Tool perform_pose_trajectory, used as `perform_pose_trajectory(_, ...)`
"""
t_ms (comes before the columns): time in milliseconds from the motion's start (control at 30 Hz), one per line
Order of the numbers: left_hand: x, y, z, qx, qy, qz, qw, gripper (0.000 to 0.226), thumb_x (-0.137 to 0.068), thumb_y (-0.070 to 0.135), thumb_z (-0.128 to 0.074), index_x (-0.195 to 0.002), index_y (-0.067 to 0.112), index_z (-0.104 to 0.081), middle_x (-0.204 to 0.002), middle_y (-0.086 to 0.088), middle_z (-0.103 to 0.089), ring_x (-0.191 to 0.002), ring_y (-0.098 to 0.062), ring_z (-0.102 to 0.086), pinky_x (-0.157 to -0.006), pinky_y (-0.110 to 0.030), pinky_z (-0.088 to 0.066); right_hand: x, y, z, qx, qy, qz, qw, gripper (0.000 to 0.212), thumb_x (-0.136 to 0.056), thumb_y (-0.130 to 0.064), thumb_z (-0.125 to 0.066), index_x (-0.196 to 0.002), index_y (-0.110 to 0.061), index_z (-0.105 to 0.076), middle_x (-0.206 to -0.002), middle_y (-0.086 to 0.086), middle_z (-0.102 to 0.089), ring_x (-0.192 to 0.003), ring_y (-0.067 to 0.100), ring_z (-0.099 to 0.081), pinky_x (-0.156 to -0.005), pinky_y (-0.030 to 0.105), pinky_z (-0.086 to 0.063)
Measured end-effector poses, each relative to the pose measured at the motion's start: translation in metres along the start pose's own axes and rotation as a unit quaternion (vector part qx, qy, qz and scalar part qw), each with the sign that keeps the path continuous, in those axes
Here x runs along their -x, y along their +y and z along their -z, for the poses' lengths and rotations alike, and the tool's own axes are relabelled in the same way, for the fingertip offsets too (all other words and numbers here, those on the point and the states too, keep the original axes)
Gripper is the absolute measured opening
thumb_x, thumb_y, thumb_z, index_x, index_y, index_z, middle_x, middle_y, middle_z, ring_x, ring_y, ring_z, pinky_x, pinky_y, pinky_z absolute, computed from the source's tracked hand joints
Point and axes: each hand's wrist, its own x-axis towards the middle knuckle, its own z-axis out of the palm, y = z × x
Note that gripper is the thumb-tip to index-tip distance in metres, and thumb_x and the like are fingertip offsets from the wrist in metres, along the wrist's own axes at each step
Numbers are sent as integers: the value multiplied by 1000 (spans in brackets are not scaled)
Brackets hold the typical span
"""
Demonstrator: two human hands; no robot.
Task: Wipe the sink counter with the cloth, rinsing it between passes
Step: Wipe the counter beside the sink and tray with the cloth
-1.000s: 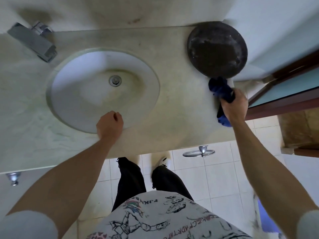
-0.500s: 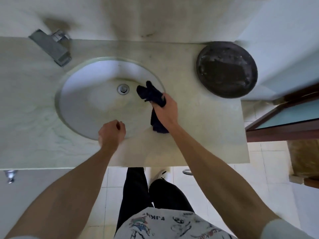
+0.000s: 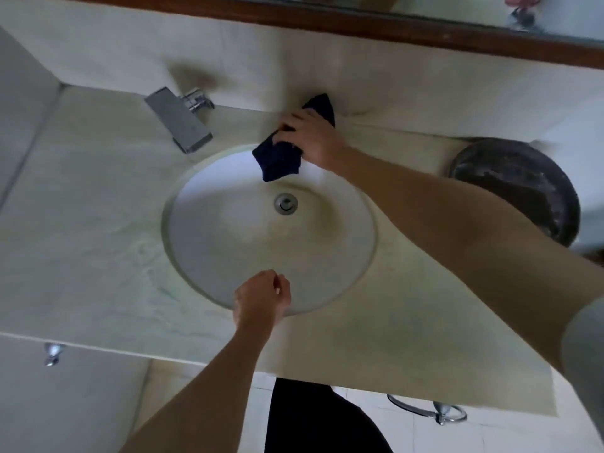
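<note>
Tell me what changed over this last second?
The right hand, gripping the dark blue cloth throughout, swept it from beside the round dark plate across the white oval basin to the counter's back edge near the chrome tap. The left hand stayed curled at the basin's front rim.

The bare right arm reaches forward across the basin toward the counter's back edge, its right hand (image 3: pixel 312 137) palm down with fingers curled, gripping a dark navy fabric cloth (image 3: pixel 280 155). The bare left arm extends straight ahead, the left hand (image 3: pixel 261 297) loosely fisted at the near rim, holding nothing visible.
</note>
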Motion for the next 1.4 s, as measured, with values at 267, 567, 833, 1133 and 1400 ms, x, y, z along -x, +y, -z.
perform_pose_trajectory(267, 0, -3, -4, -1, 17, -7, 1000, 34, -101, 39, -44, -72, 24, -51, -72, 6, -56, -70, -20, -58, -69, -28, -42, -29, 19, -13, 32, -33, 74, 996, 42, -86, -17, -59, -127, -16, -61, -131, 18, -54, -114, 40, -53, -97, 51, -42)
perform_pose_trajectory(567, 0, 0, -1, -14, 10, -1, 1000, 37, -102, 42, -39, -77, 21, -58, -72, 4, -55, -73, -22, -57, -75, -32, -49, 59, 68, -3, -32, -90, -56, 994, 63, -76, 2, -70, -136, -9, -55, -131, 23, -48, -120, 42, -46, -95, 50, -39)
perform_pose_trajectory(833, 1, -1, -7, -32, 32, 0, 999, 45, -100, 45, -35, -76, 19, -63, -68, -2, -60, -71, -28, -63, -73, -35, -54, 146, 90, 6, -79, -99, -196, 972, 67, -81, 3, -62, -145, -12, -50, -129, 26, -48, -120, 47, -47, -99, 54, -43)
perform_pose_trajectory(1133, 4, 0, -10, -33, 62, -11, 998, 45, -99, 42, -39, -78, 14, -67, -71, -10, -63, -75, -36, -65, -73, -37, -56, 201, 73, 4, -91, -86, -224, 967, 57, -86, -18, -67, -141, -12, -53, -118, 24, -52, -104, 43, -53, -89, 46, -46)
perform_pose_trajectory(1400, 3, -2, -13, -35, 65, -22, 997, 47, -99, 40, -37, -70, 14, -62, -60, -5, -53, -68, -34, -60, -65, -32, -47, 238, 8, 5, -76, -72, -290, 951, 55, -87, -36, -64, -138, -21, -49, -120, 10, -55, -93, 38, -63, -68, 41, -53)
